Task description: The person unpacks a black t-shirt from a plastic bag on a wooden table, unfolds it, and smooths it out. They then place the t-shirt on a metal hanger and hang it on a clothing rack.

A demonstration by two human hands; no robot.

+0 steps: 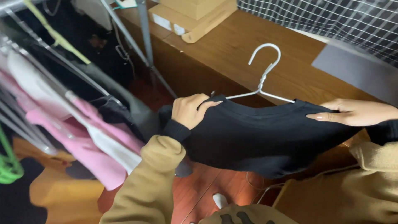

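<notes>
Black sweatshirt (257, 137): soft, matte knit with a ribbed round neckline, hung on a white wire hanger (264, 74) whose thin twisted neck and rounded hook rise above the collar; the garment is held in the air in front of a wooden ledge (232, 54), its body sagging in loose folds. Left hand (191, 110): fingers curled shut around the sweatshirt's shoulder where the hanger arm enters the cloth. Right hand (354, 112): laid flat and long on the opposite shoulder, fingers extended and close together, pressing the fabric; whether the thumb grips beneath cannot be told. Both arms wear tan fleece sleeves (145, 186) over black ribbed cuffs. Left of the sweatshirt: a metal clothes rack (54, 79) of slim grey rods carrying pink and white garments (91, 141), blurred. Behind the sweatshirt, on the ledge: flat cardboard boxes (195, 12). Right of the hanger hook: a white wire grid panel (331, 20). Below the sweatshirt: reddish wood plank floor (211, 182).
</notes>
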